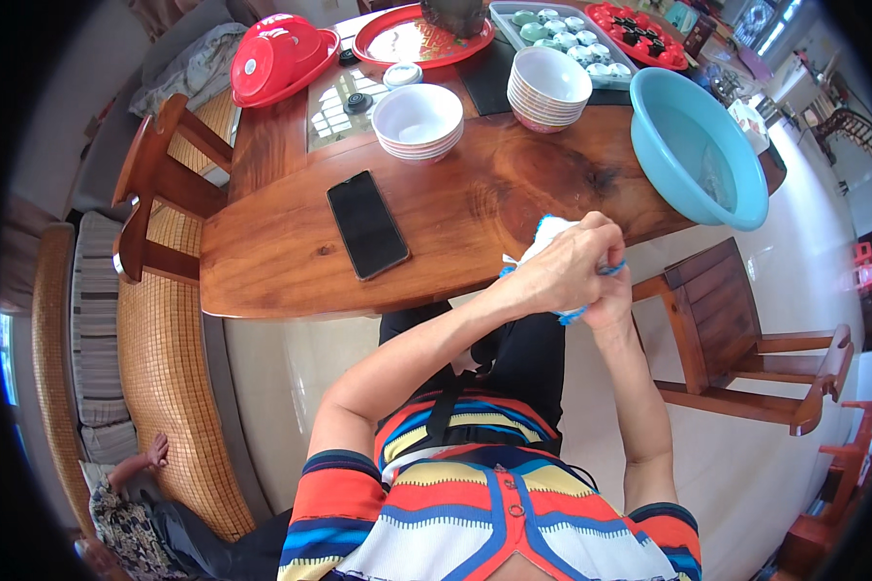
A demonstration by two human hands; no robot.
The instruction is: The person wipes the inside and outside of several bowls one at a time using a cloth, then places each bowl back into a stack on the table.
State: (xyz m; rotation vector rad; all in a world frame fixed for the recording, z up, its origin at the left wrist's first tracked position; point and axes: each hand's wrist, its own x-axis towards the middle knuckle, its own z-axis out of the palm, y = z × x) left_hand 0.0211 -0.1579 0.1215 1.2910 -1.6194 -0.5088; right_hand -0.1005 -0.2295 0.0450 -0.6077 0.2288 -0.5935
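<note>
Both hands are together at the table's near edge, closed on a white cloth (550,231) with blue trim. My left hand (564,271) crosses over from the left, its fingers curled round the bunched cloth. Just beside and below it, my right hand (610,302) grips the same cloth; its fingers are partly hidden. A light blue basin (649,145) stands to the right of the hands, with water seemingly in it. Farther back are two stacks of white bowls, a left stack (419,118) and a taller right stack (549,89).
A black phone (368,225) lies on the wooden table (271,261). Behind are a red basin (279,60), a red round tray (368,44) and a clear tray of cups (622,81). A wooden chair (712,310) stands right; another person (131,518) is on the left seat.
</note>
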